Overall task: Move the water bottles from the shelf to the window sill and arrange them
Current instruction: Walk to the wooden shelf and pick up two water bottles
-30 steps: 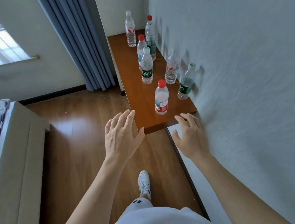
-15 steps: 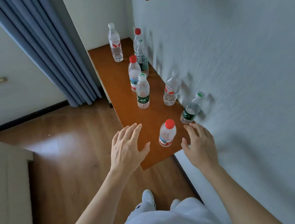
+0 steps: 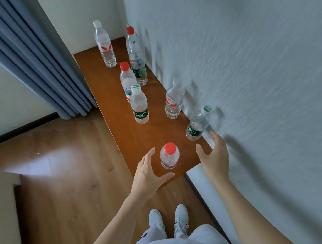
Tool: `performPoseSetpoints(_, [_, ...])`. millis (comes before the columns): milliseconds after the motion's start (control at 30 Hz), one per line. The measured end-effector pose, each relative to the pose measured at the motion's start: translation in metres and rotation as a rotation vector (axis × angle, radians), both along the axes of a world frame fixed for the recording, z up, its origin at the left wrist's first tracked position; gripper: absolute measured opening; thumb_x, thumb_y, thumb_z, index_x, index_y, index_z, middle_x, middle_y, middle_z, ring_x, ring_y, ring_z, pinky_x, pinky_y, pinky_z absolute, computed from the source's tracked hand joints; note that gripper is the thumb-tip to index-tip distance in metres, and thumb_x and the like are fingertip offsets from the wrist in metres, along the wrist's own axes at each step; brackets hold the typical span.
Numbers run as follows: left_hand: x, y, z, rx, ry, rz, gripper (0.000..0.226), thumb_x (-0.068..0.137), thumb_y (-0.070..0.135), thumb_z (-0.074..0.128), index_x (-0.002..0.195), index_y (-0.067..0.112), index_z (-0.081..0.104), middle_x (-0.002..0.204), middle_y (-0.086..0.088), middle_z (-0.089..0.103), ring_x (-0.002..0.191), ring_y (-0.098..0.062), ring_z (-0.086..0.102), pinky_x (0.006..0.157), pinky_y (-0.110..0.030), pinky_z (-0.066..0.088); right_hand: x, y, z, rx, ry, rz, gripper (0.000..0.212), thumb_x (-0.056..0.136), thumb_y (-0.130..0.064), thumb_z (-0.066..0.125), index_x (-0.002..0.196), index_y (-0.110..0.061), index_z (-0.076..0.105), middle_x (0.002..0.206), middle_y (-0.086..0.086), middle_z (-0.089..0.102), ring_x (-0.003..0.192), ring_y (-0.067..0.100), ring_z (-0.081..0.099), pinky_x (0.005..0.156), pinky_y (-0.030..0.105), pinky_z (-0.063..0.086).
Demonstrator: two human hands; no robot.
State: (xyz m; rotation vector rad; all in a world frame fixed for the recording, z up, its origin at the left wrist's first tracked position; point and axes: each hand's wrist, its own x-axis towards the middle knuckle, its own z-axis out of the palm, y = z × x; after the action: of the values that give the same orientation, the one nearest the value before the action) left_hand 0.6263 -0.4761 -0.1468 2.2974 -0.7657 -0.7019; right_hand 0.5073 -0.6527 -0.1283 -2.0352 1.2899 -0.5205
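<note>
— Which one are we reaching for?

— The small clear plastic bottle with the red cap (image 3: 169, 155), standing at the near end of the long brown wooden shelf (image 3: 117, 113). We are cupping our left hand (image 3: 148, 174) at its nine o'clock and our right hand (image 3: 215, 157) at its three o'clock, fingers spread apart, neither touching it yet.

— Why that one?

— Probably because it is nearest; six more bottles are waiting towards twelve o'clock, and the window sill is out of view.
</note>
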Motion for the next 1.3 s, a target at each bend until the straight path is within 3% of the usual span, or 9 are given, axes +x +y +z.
performPoseSetpoints(200, [-0.008, -0.033, -0.017, -0.188, 0.024, 0.122, 0.101, 0.064, 0.052, 0.085, 0.147, 0.033, 0.029, 0.148, 0.009, 0.045, 0.133, -0.013, 0.045, 0.107, -0.036, 0.045, 0.033, -0.014, -0.019, 0.095, -0.156, -0.151, 0.083, 0.08, -0.04, 0.081, 0.146, -0.011, 0.042, 0.146, 0.007, 0.051, 0.137, 0.021, 0.047, 0.108, 0.036, 0.043])
performPoseSetpoints(333, [-0.005, -0.044, -0.024, -0.284, 0.025, 0.158, 0.08, 0.065, 0.05, 0.084, 0.133, 0.036, 0.045, 0.13, 0.013, 0.057, 0.118, -0.012, 0.055, 0.1, -0.036, 0.052, 0.055, -0.013, -0.03, 0.12, -0.178, -0.236, 0.095, 0.075, -0.053, 0.081, 0.149, -0.011, 0.038, 0.149, 0.007, 0.048, 0.138, 0.022, 0.046, 0.109, 0.039, 0.045])
performPoseSetpoints(467, [0.01, -0.054, -0.023, -0.334, -0.002, 0.151, 0.063, 0.068, 0.046, 0.084, 0.12, 0.038, 0.05, 0.114, 0.016, 0.063, 0.104, -0.01, 0.062, 0.089, -0.028, 0.057, 0.078, -0.013, -0.031, 0.118, -0.203, -0.358, 0.094, 0.075, -0.048, 0.083, 0.147, -0.007, 0.04, 0.145, 0.011, 0.049, 0.132, 0.023, 0.05, 0.096, 0.022, 0.039])
performPoseSetpoints(633, [0.039, -0.058, -0.024, -0.375, -0.03, 0.124, 0.063, 0.067, 0.045, 0.084, 0.118, 0.037, 0.049, 0.108, 0.016, 0.062, 0.099, -0.009, 0.064, 0.083, -0.02, 0.055, 0.09, -0.018, -0.034, 0.105, -0.236, -0.457, 0.081, 0.076, -0.048, 0.082, 0.14, -0.011, 0.047, 0.135, 0.007, 0.054, 0.118, 0.014, 0.054, 0.085, 0.014, 0.04])
performPoseSetpoints(700, [0.047, -0.059, -0.022, -0.369, -0.033, 0.131, 0.064, 0.067, 0.043, 0.085, 0.118, 0.037, 0.047, 0.106, 0.02, 0.059, 0.098, -0.006, 0.063, 0.081, -0.016, 0.053, 0.091, -0.019, -0.033, 0.096, -0.244, -0.465, 0.076, 0.077, -0.046, 0.083, 0.136, -0.012, 0.05, 0.132, 0.005, 0.056, 0.11, 0.009, 0.054, 0.078, 0.001, 0.034])
performPoseSetpoints(833, [0.055, -0.06, -0.018, -0.369, -0.003, 0.159, 0.066, 0.066, 0.051, 0.081, 0.12, 0.041, 0.044, 0.106, 0.031, 0.052, 0.099, 0.003, 0.059, 0.079, -0.007, 0.046, 0.089, -0.021, -0.033, 0.139, -0.258, -0.417, 0.067, 0.074, -0.042, 0.085, 0.127, -0.017, 0.053, 0.118, -0.006, 0.058, 0.1, 0.004, 0.053, 0.067, -0.003, 0.039])
performPoseSetpoints(967, [0.057, -0.061, -0.008, -0.404, 0.021, 0.17, 0.072, 0.063, 0.07, 0.071, 0.124, 0.041, 0.044, 0.113, 0.02, 0.058, 0.103, -0.005, 0.06, 0.082, -0.013, 0.047, 0.081, -0.02, -0.023, 0.187, -0.228, -0.31, 0.067, 0.072, -0.039, 0.086, 0.125, -0.021, 0.049, 0.111, -0.011, 0.055, 0.097, 0.006, 0.057, 0.059, 0.0, 0.04])
performPoseSetpoints(1100, [0.059, -0.063, 0.015, -0.465, 0.019, 0.19, 0.076, 0.063, 0.069, 0.073, 0.126, 0.035, 0.049, 0.118, 0.011, 0.062, 0.108, -0.013, 0.061, 0.088, -0.026, 0.053, 0.067, -0.02, -0.003, 0.203, -0.245, -0.159, 0.075, 0.072, -0.041, 0.087, 0.133, -0.023, 0.049, 0.12, -0.012, 0.057, 0.107, 0.005, 0.056, 0.08, 0.003, 0.044])
performPoseSetpoints(1300, [0.054, -0.057, 0.06, -0.557, -0.032, 0.234, 0.059, 0.066, 0.058, 0.078, 0.114, 0.058, 0.043, 0.109, 0.024, 0.057, 0.106, -0.001, 0.057, 0.078, -0.011, 0.043, 0.048, -0.015, 0.029, 0.238, -0.291, 0.039, 0.07, 0.07, -0.045, 0.087, 0.127, -0.029, 0.05, 0.119, -0.006, 0.054, 0.109, 0.007, 0.055, 0.083, 0.012, 0.047])
